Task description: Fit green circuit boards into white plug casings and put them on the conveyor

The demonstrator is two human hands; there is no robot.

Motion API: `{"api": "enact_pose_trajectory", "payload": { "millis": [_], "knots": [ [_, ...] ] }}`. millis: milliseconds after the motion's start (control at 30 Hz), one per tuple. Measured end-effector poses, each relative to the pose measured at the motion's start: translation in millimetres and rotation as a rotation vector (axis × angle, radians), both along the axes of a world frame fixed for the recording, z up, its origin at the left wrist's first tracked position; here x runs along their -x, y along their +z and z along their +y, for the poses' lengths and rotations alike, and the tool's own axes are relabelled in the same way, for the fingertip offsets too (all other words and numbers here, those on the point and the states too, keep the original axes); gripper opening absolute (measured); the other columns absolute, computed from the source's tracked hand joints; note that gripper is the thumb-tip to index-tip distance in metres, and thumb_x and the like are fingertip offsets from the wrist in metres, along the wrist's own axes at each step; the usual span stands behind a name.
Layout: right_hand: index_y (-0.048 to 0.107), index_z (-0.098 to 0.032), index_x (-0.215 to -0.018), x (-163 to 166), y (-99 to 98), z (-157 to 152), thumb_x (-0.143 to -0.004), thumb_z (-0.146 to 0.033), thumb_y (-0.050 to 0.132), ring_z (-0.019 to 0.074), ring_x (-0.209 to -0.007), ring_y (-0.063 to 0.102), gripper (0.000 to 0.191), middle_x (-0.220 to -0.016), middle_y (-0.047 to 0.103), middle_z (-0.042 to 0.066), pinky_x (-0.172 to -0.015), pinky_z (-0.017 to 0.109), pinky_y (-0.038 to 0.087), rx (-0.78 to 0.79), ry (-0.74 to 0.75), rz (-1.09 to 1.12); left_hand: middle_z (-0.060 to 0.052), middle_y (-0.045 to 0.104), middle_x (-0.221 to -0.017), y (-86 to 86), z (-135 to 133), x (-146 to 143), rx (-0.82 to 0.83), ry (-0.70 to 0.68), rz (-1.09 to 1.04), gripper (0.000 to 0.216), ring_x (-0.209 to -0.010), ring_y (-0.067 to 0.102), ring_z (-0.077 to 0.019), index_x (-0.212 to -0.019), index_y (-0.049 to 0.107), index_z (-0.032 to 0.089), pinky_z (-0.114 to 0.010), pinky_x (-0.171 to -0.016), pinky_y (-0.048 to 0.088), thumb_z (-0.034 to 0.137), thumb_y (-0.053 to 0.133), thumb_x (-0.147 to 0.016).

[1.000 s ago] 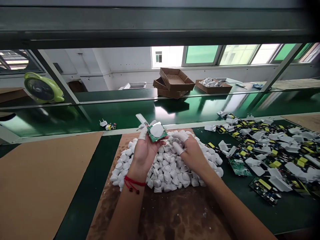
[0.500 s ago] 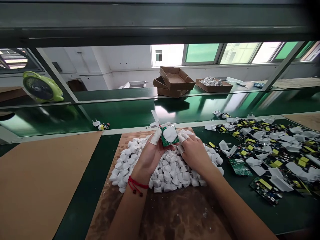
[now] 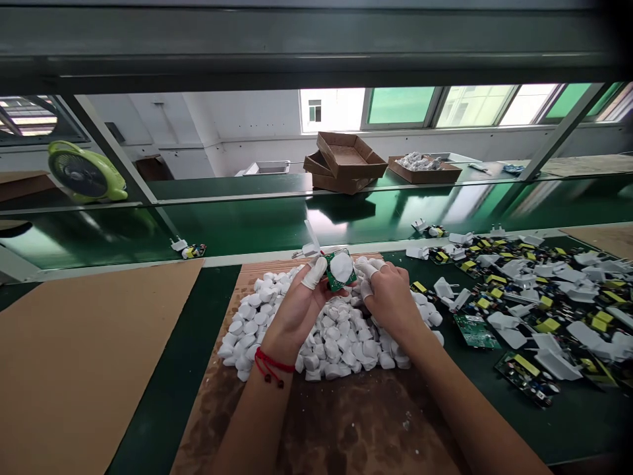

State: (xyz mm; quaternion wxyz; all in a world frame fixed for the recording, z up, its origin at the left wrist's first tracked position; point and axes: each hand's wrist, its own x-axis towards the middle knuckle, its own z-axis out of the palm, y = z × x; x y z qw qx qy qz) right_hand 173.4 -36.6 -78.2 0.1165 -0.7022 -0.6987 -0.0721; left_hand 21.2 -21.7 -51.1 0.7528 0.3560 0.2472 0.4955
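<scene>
My left hand (image 3: 297,300) is closed on a small green circuit board (image 3: 332,282), raised above a heap of white lumps. A round white putty-like lump (image 3: 341,267) covers much of the board's face. Behind the board, white plastic parts (image 3: 310,247) stick up. My right hand (image 3: 390,293) is just right of the board, fingers bent together and their tips near its edge; whether they touch it or pinch something is unclear. White covers sheathe several fingertips on both hands. Below them, the heap of white lumps (image 3: 336,340) lies on a stained brown board (image 3: 366,422).
Many circuit boards with white plug housings (image 3: 544,297) are spread at right. Cardboard (image 3: 89,349) lies at left. Beyond a pale rail, a green belt (image 3: 257,227) carries a few assemblies (image 3: 188,249). Brown trays (image 3: 351,158) and a green fan (image 3: 86,170) stand on the shelf behind.
The held board has shifted slightly right and tilted. My right hand has moved a little right with it. On the green belt, the assemblies have slid left.
</scene>
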Motion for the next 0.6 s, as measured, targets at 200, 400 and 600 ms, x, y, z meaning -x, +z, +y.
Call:
{"api": "enact_pose_trajectory", "payload": {
  "millis": [200,400,600],
  "knots": [
    [0.068,-0.013,-0.081,-2.6,-1.2,-5.0,-0.071,-0.008,0.048,0.0352,-0.118,0.046,0.023,-0.095,0.069,0.018,-0.099,0.053,0.026,-0.024,-0.02,-0.064,-0.008,0.071,-0.097,2.9,-1.2,-1.8,0.064,0.009,-0.042,0.024,-0.087,0.069,-0.0205,-0.104,0.063,0.014,-0.031,-0.075,0.058,0.022,0.043,-0.096],
    [0.066,-0.014,-0.075,-3.9,0.4,-3.9,-0.069,-0.001,0.045,0.03,-0.105,0.054,0.025,-0.081,0.068,0.013,-0.101,0.051,0.025,-0.005,-0.012,-0.025,-0.007,0.07,-0.08,5.3,3.6,1.6,0.162,0.043,-0.086,0.033,-0.065,0.068,-0.0174,-0.113,0.06,0.015,-0.026,-0.059,0.056,0.031,0.035,-0.098],
    [0.067,-0.016,-0.081,-0.1,0.8,-4.9,-0.067,0.001,0.046,0.029,-0.1,0.053,0.031,-0.081,0.068,0.012,-0.097,0.046,0.026,-0.045,0.011,0.006,-0.008,0.07,-0.082,-0.2,1.6,1.9,0.142,-0.064,0.073,0.026,-0.069,0.069,-0.0211,-0.09,0.064,0.013,-0.029,-0.059,0.055,0.037,0.053,-0.09]
  ]
}}
